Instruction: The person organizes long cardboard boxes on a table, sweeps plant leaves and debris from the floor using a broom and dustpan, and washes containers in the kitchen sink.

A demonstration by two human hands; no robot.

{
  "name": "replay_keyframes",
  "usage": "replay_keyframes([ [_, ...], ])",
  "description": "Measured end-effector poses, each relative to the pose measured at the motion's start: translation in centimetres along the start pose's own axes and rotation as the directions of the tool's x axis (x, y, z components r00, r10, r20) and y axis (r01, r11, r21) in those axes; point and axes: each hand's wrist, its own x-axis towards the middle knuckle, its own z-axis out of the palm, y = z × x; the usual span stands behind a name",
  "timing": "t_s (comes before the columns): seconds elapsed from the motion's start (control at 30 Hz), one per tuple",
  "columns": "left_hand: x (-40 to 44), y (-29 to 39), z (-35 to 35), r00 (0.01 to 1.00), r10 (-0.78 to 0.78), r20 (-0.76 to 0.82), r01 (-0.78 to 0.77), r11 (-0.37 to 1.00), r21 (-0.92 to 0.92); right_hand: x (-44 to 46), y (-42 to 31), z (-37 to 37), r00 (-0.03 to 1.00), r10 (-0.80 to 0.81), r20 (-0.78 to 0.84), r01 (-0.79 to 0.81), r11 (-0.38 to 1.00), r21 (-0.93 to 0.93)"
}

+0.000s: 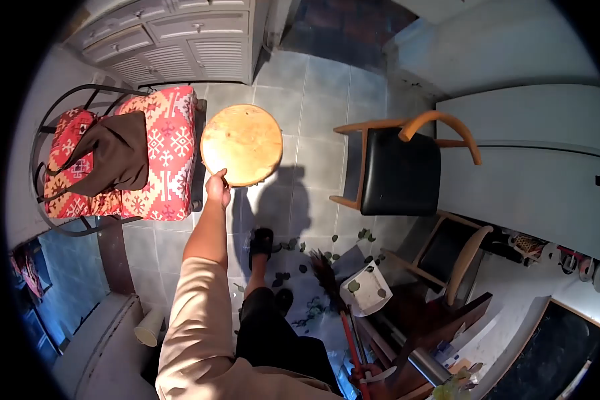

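Observation:
My left hand (218,189) grips the near edge of a round wooden stool (243,143), whose pale top faces up; its legs are hidden beneath. Low in the view, my right hand (375,381) is closed around the red handle of a broom (349,339), partly in shadow. The broom's dark bristles rest on the floor beside a white dustpan (368,300) with a few green leaves in it. A second, darker pole runs from the dustpan toward the same hand; whether the fingers hold it too is hard to see. Loose leaves (303,269) lie scattered around my feet.
A cushioned red-patterned chair (170,153) with a brown cloth bag (117,150) stands at left. Two black-seated wooden chairs (401,173) are on the right. A drawer cabinet (200,30) stands at the back. A white container (150,328) sits lower left.

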Motion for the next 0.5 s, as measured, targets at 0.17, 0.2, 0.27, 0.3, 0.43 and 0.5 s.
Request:
replay_keyframes([
  [0.17, 4.3, -1.4, -3.4, 0.998, -0.059, -0.02, 0.061, 0.993, 0.104, 0.9, 0.8, 0.4, 0.995, 0.09, 0.038, -0.094, 0.991, 0.1],
  [0.2, 5.0, -1.6, -4.4, 0.994, -0.11, -0.009, 0.11, 0.985, 0.131, 1.5, 1.0, 0.4, 0.995, 0.089, 0.035, -0.092, 0.989, 0.113],
  [0.27, 1.2, -0.4, -3.7, 0.983, -0.177, -0.055, 0.184, 0.962, 0.201, 2.1, 1.5, -0.3, 0.995, 0.095, 0.037, -0.099, 0.988, 0.122],
  [0.3, 1.6, -0.9, -5.1, 0.982, -0.19, 0.019, 0.184, 0.965, 0.185, 2.1, 1.6, 0.2, 0.993, 0.11, 0.044, -0.115, 0.983, 0.141],
  [0.43, -3.9, -1.4, -4.7, 0.998, -0.067, 0.018, 0.06, 0.967, 0.249, 2.0, 2.8, 1.7, 0.996, 0.088, 0.003, -0.088, 0.982, 0.169],
  [0.5, -7.8, -1.5, -6.0, 0.991, -0.106, 0.083, 0.067, 0.923, 0.38, 2.3, 3.8, 1.0, 0.997, 0.062, 0.049, -0.07, 0.98, 0.185],
])
